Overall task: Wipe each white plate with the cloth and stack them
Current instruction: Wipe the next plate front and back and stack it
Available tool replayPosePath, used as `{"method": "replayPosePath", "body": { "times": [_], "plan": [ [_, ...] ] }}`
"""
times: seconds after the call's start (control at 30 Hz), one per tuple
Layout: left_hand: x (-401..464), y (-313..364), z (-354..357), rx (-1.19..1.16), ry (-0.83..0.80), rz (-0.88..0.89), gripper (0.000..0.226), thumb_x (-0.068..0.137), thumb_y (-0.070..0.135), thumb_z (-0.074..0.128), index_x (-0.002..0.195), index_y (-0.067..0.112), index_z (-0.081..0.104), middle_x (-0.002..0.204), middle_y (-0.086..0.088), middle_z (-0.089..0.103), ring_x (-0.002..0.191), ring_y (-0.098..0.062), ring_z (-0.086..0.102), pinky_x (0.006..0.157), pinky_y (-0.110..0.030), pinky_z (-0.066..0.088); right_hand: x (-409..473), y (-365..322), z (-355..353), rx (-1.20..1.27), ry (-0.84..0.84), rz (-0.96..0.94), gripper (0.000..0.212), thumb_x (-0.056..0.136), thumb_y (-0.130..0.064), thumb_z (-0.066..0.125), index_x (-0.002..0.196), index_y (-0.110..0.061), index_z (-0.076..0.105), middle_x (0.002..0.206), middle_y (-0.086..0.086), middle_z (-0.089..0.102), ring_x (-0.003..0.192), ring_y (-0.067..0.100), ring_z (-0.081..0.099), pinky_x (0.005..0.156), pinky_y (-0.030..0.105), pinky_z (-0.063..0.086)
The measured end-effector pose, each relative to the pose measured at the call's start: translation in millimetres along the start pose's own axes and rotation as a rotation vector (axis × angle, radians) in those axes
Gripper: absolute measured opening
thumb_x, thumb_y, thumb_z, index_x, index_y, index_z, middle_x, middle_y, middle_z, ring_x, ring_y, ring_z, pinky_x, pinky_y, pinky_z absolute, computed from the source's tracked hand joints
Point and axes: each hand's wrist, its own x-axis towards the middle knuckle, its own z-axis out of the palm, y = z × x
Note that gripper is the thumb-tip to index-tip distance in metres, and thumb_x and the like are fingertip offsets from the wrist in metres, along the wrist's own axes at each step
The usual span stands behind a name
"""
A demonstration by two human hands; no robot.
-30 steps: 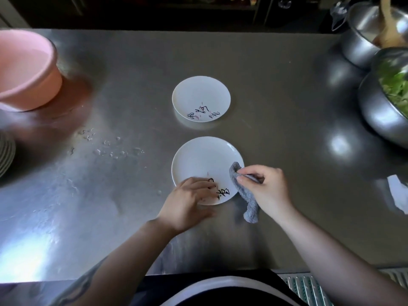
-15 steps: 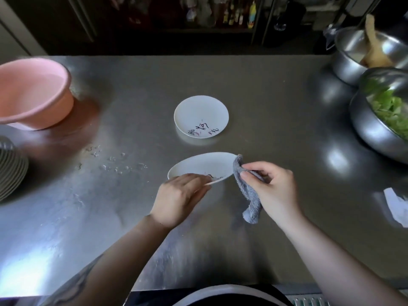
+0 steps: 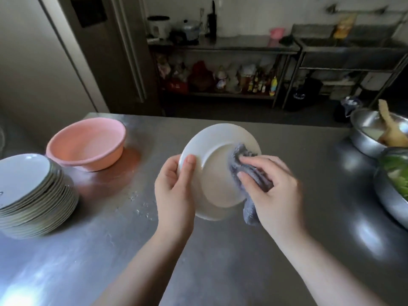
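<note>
Head view, single frame. White plate (image 3: 217, 173) was held off the worktop (image 3: 287, 250), between the two hands, above its middle. Left hand (image 3: 174, 191) gripped the left rim, thumb lying over the near face and fingers curled behind; judged to be a steadying grip that leaves the rest of the disc free for wiping. Right hand (image 3: 271, 191) held the grey cloth (image 3: 249, 175) bunched under its fingers and pressed it against the right part of the plate, a tail of cloth hanging below the palm. Right hand was motion-blurred.

Orientation: plate was tipped up steeply, nearly on edge, underside with its foot ring facing the camera, eating face pointing away toward the far shelves. Being round, it has no long axis; its flat plane ran roughly left-right, top edge leaning away. Judged reason: the underside was being wiped.

Stack of plates (image 3: 33, 195) sat at the left edge of the worktop, well apart from the held plate, beside a pink basin (image 3: 88, 144). Whether that stack was wiped or unwiped cannot be told. Steel bowls (image 3: 388, 191) stood at the right edge.
</note>
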Motion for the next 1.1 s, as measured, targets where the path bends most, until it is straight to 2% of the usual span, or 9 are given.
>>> {"method": "replayPosePath", "body": {
  "times": [0.1, 0.2, 0.27, 0.43, 0.6, 0.77, 0.9, 1.03, 1.1],
  "plan": [
    [-3.4, 6.5, 7.8, -0.187, 0.039, -0.144, 0.021, 0.099, 0.022, 0.056, 0.083, 0.013, 0.065, 0.074, 0.0, 0.066, 0.067, -0.01, 0.057, 0.059, -0.02, 0.047, 11.1, -12.3, 20.2, -0.094, 0.042, -0.113, 0.022, 0.083, -0.007, 0.072, 0.103, -0.016, 0.074, 0.102, -0.003, 0.065, 0.096, 0.012, 0.061, 0.088, 0.021, 0.047],
    [-2.9, 10.2, 9.0, -0.32, 0.041, -0.237, 0.023, 0.1, 0.021, 0.052, 0.088, 0.007, 0.064, 0.084, -0.015, 0.067, 0.077, -0.022, 0.061, 0.07, -0.033, 0.05, 1.7, -13.6, 31.8, -0.172, -0.045, -0.391, 0.021, 0.083, -0.005, 0.07, 0.102, -0.014, 0.076, 0.096, -0.001, 0.067, 0.088, 0.018, 0.059, 0.083, 0.026, 0.048],
    [-0.9, 12.5, 7.1, -0.35, 0.046, -0.249, 0.024, 0.101, 0.022, 0.052, 0.089, 0.005, 0.064, 0.083, -0.016, 0.067, 0.076, -0.024, 0.062, 0.072, -0.035, 0.05, -0.5, -6.0, 24.8, -0.188, -0.096, -0.505, 0.021, 0.082, -0.002, 0.071, 0.099, -0.012, 0.076, 0.093, 0.0, 0.066, 0.084, 0.018, 0.056, 0.08, 0.025, 0.047],
    [-0.5, 14.9, 9.0, -0.34, 0.062, -0.236, 0.022, 0.099, 0.024, 0.054, 0.086, 0.008, 0.062, 0.073, -0.003, 0.065, 0.065, -0.011, 0.057, 0.058, -0.02, 0.049, 23.4, -8.5, 20.7, -0.192, 0.062, -0.311, 0.022, 0.08, -0.003, 0.074, 0.099, -0.014, 0.076, 0.094, -0.002, 0.065, 0.091, 0.017, 0.058, 0.082, 0.023, 0.048],
    [1.7, 25.2, 4.8, -0.29, -0.005, -0.113, 0.015, 0.092, 0.026, 0.063, 0.085, 0.016, 0.072, 0.082, -0.007, 0.072, 0.075, -0.016, 0.065, 0.065, -0.025, 0.053, 19.3, -26.6, 23.8, -0.121, -0.067, -0.427, 0.021, 0.079, -0.006, 0.075, 0.099, -0.013, 0.076, 0.094, 0.002, 0.065, 0.089, 0.021, 0.061, 0.083, 0.027, 0.05],
    [-2.6, 23.7, -10.4, -0.051, 0.004, 0.041, 0.018, 0.089, 0.032, 0.06, 0.086, 0.017, 0.07, 0.073, 0.005, 0.07, 0.065, -0.007, 0.06, 0.057, -0.018, 0.047, 36.4, -41.4, 10.1, -0.049, 0.133, -0.39, 0.016, 0.081, -0.003, 0.073, 0.096, -0.01, 0.075, 0.093, 0.004, 0.064, 0.088, 0.016, 0.062, 0.078, 0.024, 0.05],
    [-8.5, 25.3, -22.4, -0.066, -0.066, 0.032, 0.017, 0.09, 0.03, 0.06, 0.086, 0.016, 0.069, 0.073, 0.001, 0.069, 0.065, -0.01, 0.059, 0.057, -0.02, 0.047, 33.6, -51.1, 30.5, -0.152, -0.042, -0.519, 0.018, 0.083, -0.005, 0.072, 0.099, -0.011, 0.076, 0.095, 0.005, 0.065, 0.086, 0.023, 0.058, 0.078, 0.032, 0.049],
    [-7.3, 26.7, -36.4, -0.04, -0.038, 0.02, 0.021, 0.087, 0.031, 0.06, 0.087, 0.012, 0.069, 0.072, 0.002, 0.068, 0.063, -0.01, 0.058, 0.056, -0.019, 0.046, 43.0, -46.8, 33.0, -0.058, -0.056, -0.352, 0.018, 0.083, -0.003, 0.07, 0.097, -0.012, 0.076, 0.095, 0.002, 0.065, 0.093, 0.021, 0.06, 0.082, 0.032, 0.05],
    [-6.3, 27.2, -42.3, -0.039, -0.025, 0.014, 0.022, 0.087, 0.03, 0.059, 0.088, 0.01, 0.068, 0.072, 0.001, 0.068, 0.064, -0.011, 0.058, 0.057, -0.02, 0.047, 37.9, -53.4, 42.6, -0.079, -0.067, -0.387, 0.016, 0.082, -0.004, 0.072, 0.095, -0.012, 0.077, 0.092, 0.002, 0.066, 0.09, 0.023, 0.059, 0.08, 0.032, 0.049]
  ]
}}
